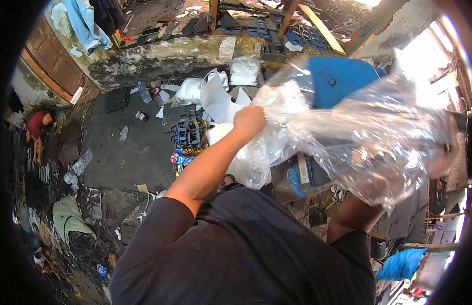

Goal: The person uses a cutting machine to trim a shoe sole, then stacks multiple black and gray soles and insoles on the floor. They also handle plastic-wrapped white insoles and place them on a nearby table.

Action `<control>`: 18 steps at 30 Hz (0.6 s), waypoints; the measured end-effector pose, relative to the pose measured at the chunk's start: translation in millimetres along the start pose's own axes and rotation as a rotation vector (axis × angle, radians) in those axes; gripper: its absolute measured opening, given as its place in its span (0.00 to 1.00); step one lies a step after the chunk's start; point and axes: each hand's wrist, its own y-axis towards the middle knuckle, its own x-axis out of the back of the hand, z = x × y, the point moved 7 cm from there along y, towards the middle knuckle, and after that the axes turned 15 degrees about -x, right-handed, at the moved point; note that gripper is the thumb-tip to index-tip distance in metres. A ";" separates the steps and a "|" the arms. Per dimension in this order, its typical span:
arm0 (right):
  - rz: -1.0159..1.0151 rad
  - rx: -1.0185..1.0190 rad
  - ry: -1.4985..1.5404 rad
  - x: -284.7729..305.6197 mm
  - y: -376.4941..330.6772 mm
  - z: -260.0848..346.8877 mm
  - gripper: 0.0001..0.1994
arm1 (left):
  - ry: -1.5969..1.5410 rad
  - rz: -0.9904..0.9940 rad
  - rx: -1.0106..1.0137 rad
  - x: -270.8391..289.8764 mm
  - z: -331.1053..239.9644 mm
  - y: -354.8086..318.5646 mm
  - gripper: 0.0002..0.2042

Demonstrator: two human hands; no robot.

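**Plastic bag held up between both hands**

Plastic dominates the view: a big clear plastic bag (357, 137), crumpled and glossy, is spread in the air in front of the person's chest, well above the floor. Behind it stands a blue machine (337, 76), partly veiled by the film. Below lies the dark concrete floor (119, 152), littered with white paper scraps (218, 99), a smaller filled white bag (244, 71) and a plastic bottle (144, 92). Rows of sandals (195, 25) line the ledge at the far wall.

The left hand (248, 122) is clenched into a fist around the bag's gathered neck, bunching the film tightly. The right hand (441, 162) sits behind the bag's far side at the picture's rim, blurred by the plastic; its arm reaches up under the film, but whether the grip is closed on the bag cannot be told.

By the look of it, the bag is being shaken out or opened. A next move would call for keeping the neck firmly bunched while the other side is pulled taut, without tearing the thin film.
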 end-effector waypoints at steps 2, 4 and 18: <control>-0.103 0.099 -0.160 19.1 -13.6 34.0 0.09 | 0.000 0.003 0.045 -5.9 16.3 -6.3 0.13; -0.190 0.172 -0.276 35.6 -29.5 50.3 0.08 | 0.033 0.008 0.063 -4.7 39.6 -9.8 0.13; -0.555 -0.241 -0.645 157.2 -99.0 27.6 0.14 | -0.312 -0.210 0.300 -44.4 230.7 -155.3 0.26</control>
